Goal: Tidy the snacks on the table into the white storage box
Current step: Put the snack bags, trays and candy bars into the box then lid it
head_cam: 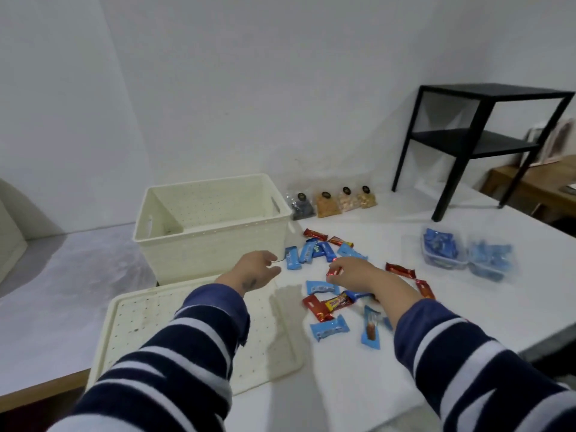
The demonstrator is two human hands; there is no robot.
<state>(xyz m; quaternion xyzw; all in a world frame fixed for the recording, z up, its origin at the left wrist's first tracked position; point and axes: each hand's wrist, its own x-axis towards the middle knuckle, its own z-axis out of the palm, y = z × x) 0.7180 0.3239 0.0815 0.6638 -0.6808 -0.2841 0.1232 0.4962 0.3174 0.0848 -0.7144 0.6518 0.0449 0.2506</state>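
A white table carries the white storage box, open, its lid lying flat in front. Snack packets — blue and red — lie scattered beside the box. The left hand hovers loosely spread and empty; the right hand pinches a red packet.

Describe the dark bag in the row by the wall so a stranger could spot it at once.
Start at the white storage box. Just beyond its right end, four small clear snack bags stand in a row. The dark bag is nearest the box, the only one with dark contents; the others hold tan or orange snacks.
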